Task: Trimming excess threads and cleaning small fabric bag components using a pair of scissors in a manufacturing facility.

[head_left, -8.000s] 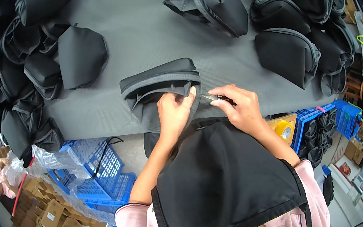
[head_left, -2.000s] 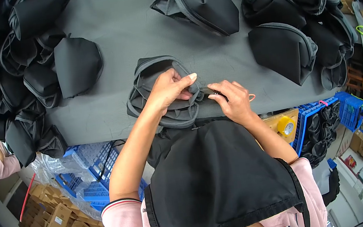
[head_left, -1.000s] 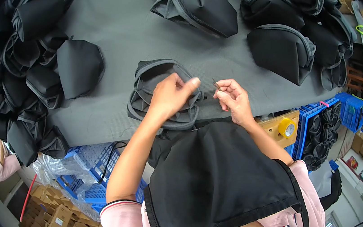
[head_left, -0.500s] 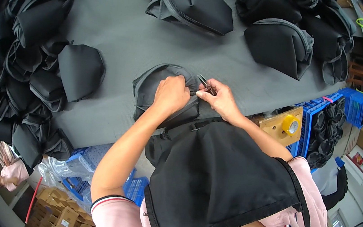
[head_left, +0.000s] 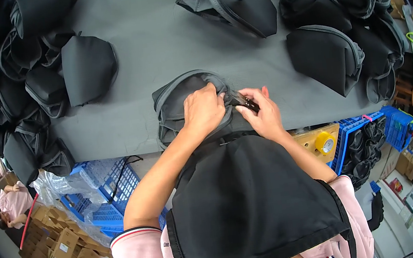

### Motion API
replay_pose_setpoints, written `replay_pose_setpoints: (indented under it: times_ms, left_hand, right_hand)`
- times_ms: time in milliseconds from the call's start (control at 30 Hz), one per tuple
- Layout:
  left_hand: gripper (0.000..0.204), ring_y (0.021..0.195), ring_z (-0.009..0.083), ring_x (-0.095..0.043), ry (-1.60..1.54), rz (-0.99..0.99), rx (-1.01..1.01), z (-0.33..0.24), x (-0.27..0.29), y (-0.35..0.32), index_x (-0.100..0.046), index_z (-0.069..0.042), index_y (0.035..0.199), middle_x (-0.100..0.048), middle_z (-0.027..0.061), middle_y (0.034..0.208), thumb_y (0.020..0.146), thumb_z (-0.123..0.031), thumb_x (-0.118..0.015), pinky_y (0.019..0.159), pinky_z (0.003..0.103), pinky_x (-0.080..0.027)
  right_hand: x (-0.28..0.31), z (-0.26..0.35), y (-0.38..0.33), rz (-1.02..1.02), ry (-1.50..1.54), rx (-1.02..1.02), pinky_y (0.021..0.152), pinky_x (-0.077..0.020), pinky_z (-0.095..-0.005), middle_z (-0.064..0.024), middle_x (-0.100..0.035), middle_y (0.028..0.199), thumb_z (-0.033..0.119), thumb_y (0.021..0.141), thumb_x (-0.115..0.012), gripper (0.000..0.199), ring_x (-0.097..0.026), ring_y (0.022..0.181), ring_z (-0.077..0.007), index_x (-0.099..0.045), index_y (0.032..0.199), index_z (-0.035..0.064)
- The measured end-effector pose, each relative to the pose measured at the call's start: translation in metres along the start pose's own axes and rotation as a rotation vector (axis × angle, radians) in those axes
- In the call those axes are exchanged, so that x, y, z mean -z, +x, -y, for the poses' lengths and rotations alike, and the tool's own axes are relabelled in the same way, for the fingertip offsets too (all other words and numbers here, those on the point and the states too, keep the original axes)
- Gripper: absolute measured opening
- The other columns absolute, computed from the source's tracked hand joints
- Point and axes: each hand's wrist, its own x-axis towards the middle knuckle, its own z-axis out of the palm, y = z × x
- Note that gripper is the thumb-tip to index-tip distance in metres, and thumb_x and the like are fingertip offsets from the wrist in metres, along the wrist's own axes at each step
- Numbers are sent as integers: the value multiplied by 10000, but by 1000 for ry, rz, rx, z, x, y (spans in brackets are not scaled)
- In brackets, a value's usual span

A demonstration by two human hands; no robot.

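- The dark grey pouch (head_left: 182, 98) lay flat near the front edge of the grey bench (head_left: 154, 37), directly ahead of the person.
- The left hand (head_left: 204, 109) rested on the right part of the pouch with fingers curled, pressing and gripping the fabric at its zip edge.
- The right hand (head_left: 261, 112) was closed in a pinch on a small dark piece (head_left: 245, 103) at the right end of the pouch; whether this was a zip slider could not be told.
- Both hands were touching or nearly touching at that end of the pouch.
- A heap of black pouches (head_left: 22, 95) occupied the left side of the bench, well apart from the hands.
- Further black pouches (head_left: 326, 52) lay at the right and far side.
- Blue plastic crates (head_left: 106, 193) stood below the bench on the left.
- A yellow tape roll (head_left: 324, 142) sat on a wooden surface at the right, below the bench edge.
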Motion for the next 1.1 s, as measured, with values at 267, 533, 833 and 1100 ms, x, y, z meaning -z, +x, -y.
replay_pose_setpoints:
  times_ms: [267, 533, 833, 1100]
  left_hand:
    - [241, 670, 393, -605, -2, 58, 31, 4, -1, 3, -557, 54, 757, -604, 231, 680, 804, -182, -572, 645, 467, -469]
    - [244, 670, 390, -604, 44, 62, 47, -3, 5, 3, -561, 55, 757, -605, 233, 684, 801, -185, -569, 654, 470, -467]
    - [248, 693, 392, -603, 20, 76, 62, -2, 7, 3, -563, 56, 761, -607, 235, 695, 797, -190, -573, 669, 472, -463]
    - [259, 754, 398, -601, 0, 170, 87, -1, 15, 7, -577, 54, 804, -615, 240, 747, 792, -205, -591, 711, 481, -458]
  right_hand:
    - [29, 23, 8, 90, -442, 362, 561, -436, -327, -43, -540, 779, 139, 716, -687, 219, -555, 620, -229, -602, 904, 67]
    - [26, 32, 18, 188, -627, 426, 612, -430, -326, -37, -503, 779, 103, 697, -673, 195, -563, 641, -213, -591, 870, 70]
    - [31, 35, 20, 178, -553, 375, 598, -436, -328, -43, -516, 756, 101, 703, -676, 179, -552, 622, -196, -592, 855, 58]
    - [16, 23, 44, 118, 264, -213, 603, -433, -284, -33, -533, 734, 178, 743, -712, 294, -496, 658, -120, -546, 928, 22]
